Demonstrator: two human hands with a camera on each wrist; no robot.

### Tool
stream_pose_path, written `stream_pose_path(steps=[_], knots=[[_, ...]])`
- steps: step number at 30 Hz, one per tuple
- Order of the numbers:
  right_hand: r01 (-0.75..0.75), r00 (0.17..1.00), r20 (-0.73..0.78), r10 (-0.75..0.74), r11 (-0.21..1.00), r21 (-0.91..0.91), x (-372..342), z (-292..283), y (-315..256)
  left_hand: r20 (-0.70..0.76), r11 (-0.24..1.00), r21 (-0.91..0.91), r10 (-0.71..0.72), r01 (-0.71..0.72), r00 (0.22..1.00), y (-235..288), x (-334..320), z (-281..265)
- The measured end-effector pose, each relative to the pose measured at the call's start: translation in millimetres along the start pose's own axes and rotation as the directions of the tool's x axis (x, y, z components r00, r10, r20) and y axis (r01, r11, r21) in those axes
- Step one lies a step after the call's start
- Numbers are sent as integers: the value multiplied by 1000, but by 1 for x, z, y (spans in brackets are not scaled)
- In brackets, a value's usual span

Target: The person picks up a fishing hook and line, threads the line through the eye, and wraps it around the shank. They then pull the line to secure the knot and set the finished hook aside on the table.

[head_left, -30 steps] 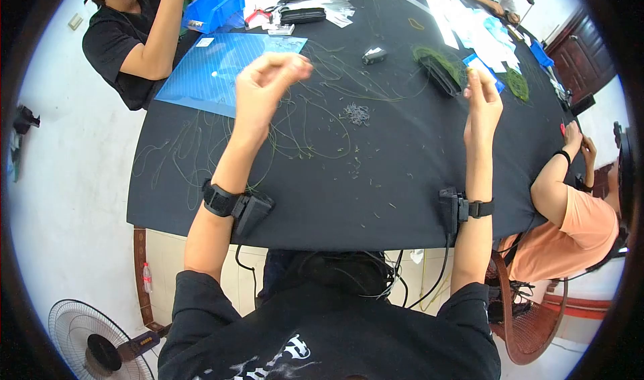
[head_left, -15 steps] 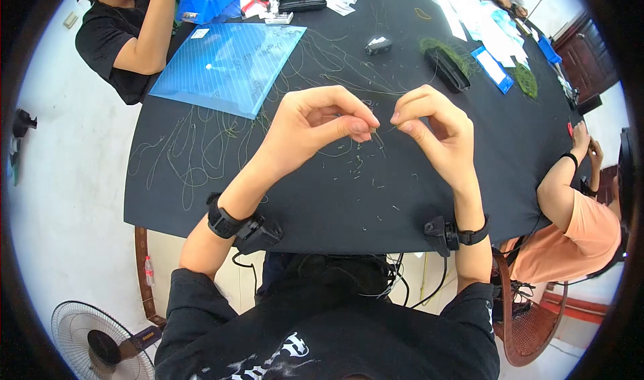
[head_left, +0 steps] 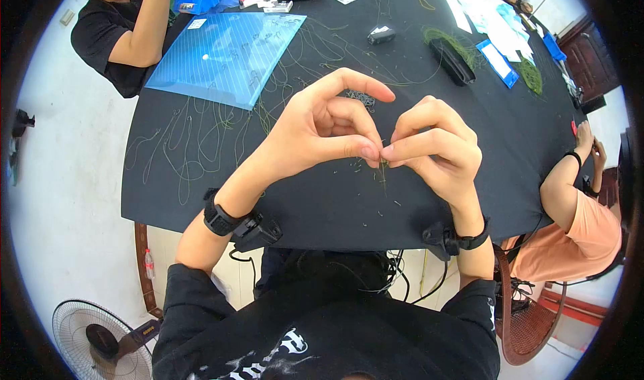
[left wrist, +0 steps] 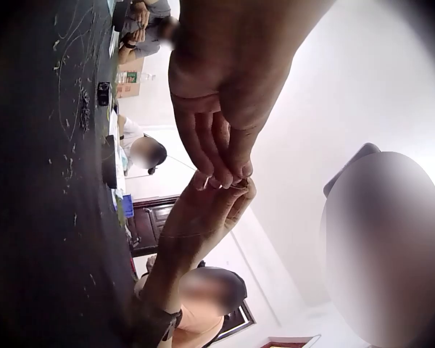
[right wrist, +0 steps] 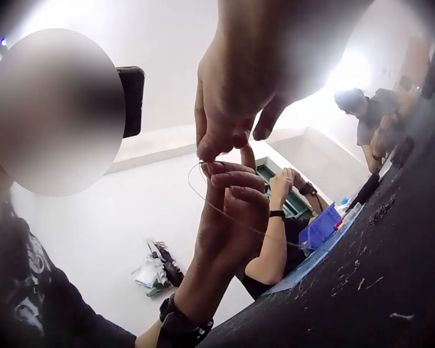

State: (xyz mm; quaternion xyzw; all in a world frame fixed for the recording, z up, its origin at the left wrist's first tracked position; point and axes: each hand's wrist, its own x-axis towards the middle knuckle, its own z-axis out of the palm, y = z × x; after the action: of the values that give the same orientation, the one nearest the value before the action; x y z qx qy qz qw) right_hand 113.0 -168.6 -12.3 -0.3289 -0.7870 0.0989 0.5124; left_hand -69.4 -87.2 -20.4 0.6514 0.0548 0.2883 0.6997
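Note:
Over the black table (head_left: 322,212), both hands meet at their fingertips in the head view. My left hand (head_left: 322,125) pinches a thin line (right wrist: 191,190) between thumb and a curled finger, its index finger raised away. Opposite it, my right hand (head_left: 439,145) pinches the same spot with thumb and fingertips. From the fingertips the line curves away in a loop in the right wrist view. A short strand hangs below the pinch in the head view. The fingertips hide whatever lies between them. Behind the hands lies a small pile of grey bits (head_left: 362,98).
A blue striped sheet (head_left: 221,61) lies at the left, with loose thin lines (head_left: 181,148) trailing from it. A black case (head_left: 453,61) and green line bundles (head_left: 530,77) lie at the right. Other people sit around the table. A fan (head_left: 100,340) stands at lower left.
The hands were far apart a second ago, came close together half a second ago, and now touch at the fingertips, a little lower. The left index finger has lifted.

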Motion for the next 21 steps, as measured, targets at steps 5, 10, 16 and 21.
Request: stream_pose_path(steps=[5,10,16,21], knots=[[24,998,-51,-25,1000,-18,-3,6,-1,21,999,31,31,-31,999,-4,0,-2],[57,997,-48,-59,998,-30,-3,7,-2,17,998,26,-63,63,998,4,-2,1],[50,996,-78,-50,999,6,-4,11,-2,32,997,-48,-52,54,998,-1,-2,1],[52,995,-85,-51,999,9,-6,11,-1,58,996,-48,-70,73,996,-6,-2,2]])
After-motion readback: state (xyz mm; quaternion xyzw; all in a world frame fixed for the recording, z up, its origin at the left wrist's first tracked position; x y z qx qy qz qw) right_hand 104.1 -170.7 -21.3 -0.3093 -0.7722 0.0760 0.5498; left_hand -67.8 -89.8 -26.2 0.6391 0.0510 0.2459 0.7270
